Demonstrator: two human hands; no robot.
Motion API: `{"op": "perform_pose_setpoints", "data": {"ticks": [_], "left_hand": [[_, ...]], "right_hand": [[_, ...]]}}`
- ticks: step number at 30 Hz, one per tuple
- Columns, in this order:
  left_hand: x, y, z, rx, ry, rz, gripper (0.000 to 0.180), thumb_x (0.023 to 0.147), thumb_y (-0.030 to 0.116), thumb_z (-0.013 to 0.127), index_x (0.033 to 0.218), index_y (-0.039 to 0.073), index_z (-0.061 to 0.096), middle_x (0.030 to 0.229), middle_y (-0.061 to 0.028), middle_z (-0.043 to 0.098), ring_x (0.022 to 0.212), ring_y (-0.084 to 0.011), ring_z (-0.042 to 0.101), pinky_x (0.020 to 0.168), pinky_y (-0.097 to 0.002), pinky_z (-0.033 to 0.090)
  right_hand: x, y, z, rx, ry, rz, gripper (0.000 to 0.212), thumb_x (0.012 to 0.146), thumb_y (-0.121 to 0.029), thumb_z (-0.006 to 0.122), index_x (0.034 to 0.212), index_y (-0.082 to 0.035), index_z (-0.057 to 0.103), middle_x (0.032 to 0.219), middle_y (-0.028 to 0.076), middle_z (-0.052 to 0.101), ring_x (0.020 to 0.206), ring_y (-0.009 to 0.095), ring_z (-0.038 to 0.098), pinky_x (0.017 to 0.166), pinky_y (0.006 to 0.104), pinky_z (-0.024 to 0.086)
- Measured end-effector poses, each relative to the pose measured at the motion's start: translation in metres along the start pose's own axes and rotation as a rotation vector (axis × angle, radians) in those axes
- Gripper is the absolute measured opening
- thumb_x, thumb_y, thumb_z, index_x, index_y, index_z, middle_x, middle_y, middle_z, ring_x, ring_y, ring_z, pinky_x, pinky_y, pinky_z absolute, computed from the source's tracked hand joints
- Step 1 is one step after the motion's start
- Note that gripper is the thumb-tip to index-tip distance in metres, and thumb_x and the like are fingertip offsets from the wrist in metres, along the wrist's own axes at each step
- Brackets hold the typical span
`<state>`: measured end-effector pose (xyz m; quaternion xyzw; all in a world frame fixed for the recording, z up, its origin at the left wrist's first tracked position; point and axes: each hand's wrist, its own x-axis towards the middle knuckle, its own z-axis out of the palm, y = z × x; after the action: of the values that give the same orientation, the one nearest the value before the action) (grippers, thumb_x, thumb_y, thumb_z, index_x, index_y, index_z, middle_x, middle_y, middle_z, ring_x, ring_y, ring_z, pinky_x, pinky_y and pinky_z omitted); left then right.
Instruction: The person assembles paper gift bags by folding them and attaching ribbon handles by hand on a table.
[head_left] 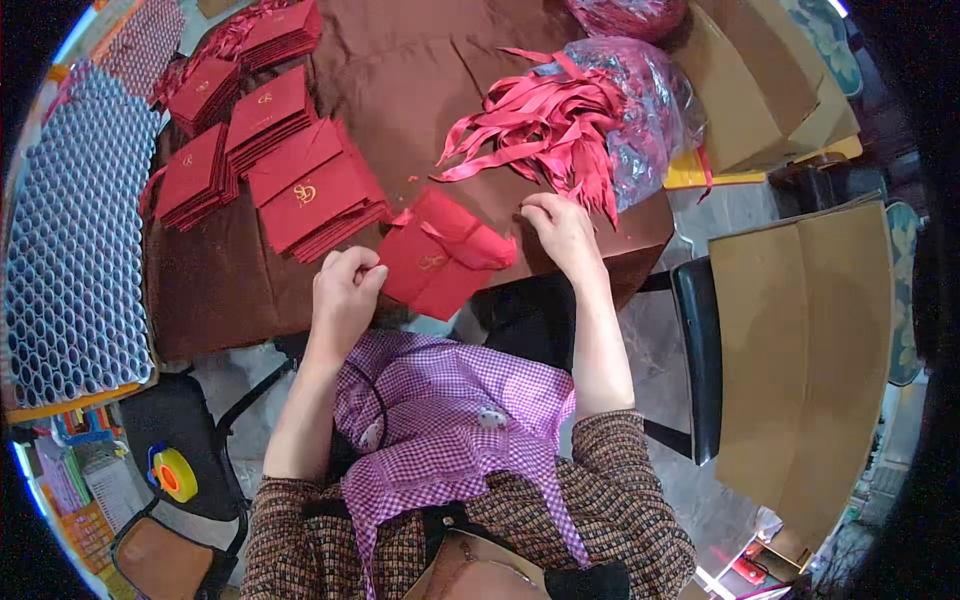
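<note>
A flat red paper pouch (pixel 425 275) with a gold emblem lies at the table's near edge, tilted, its lower corner jutting over my lap. Across its upper part runs a red ribbon (pixel 465 243), bunched at the right end. My left hand (pixel 347 290) is closed beside the pouch's left corner, thumb against the fingers; whether it grips anything is hidden. To the right, my right hand (pixel 566 232) is pinched shut just above the table, apart from the pouch. What it may hold is too small to make out.
Stacked red pouches (pixel 315 190) stand at the left on the brown tablecloth (pixel 420 80). Loose red ribbons (pixel 555 125) spill from a clear plastic bag (pixel 655 120) at the right. Cardboard (pixel 800 350) and a black chair (pixel 697 360) flank my right; a patterned board (pixel 75 240) is far left.
</note>
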<state>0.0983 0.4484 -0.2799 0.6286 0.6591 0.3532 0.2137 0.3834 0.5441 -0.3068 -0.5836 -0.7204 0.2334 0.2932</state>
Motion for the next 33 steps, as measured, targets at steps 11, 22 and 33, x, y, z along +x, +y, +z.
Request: {"op": "perform_pose_setpoints", "data": {"ticks": [11,22,33], "left_hand": [[-0.008,-0.013,0.000,-0.093,0.010,-0.112,0.013,0.078,0.009,0.066,0.084,-0.001,0.060,0.068,-0.0118,0.057,0.064,-0.0187,0.057,0.062,-0.0318,0.047],[0.027,-0.023,0.038,-0.544,-0.228,-0.400,0.021,0.085,0.011,0.064,0.103,0.001,0.060,0.082,0.0010,0.061,0.072,-0.0071,0.055,0.062,-0.0237,0.045],[0.028,-0.028,0.046,-0.674,-0.284,-0.467,0.029,0.085,0.009,0.062,0.112,0.000,0.057,0.086,0.0020,0.062,0.074,-0.0063,0.055,0.059,-0.0214,0.043]], "right_hand": [[-0.018,-0.032,0.010,-0.262,-0.193,0.073,0.027,0.080,-0.025,0.066,0.091,-0.001,0.059,0.090,0.019,0.064,0.090,0.036,0.062,0.077,0.0435,0.048],[-0.012,0.007,-0.020,-0.030,0.285,0.012,0.019,0.086,-0.016,0.060,0.099,-0.001,0.061,0.087,0.020,0.066,0.082,0.033,0.065,0.073,0.0387,0.050],[-0.018,0.004,0.009,-0.359,0.209,0.024,0.015,0.084,-0.017,0.061,0.088,-0.003,0.057,0.086,0.019,0.061,0.085,0.038,0.060,0.072,0.0466,0.049]]}}
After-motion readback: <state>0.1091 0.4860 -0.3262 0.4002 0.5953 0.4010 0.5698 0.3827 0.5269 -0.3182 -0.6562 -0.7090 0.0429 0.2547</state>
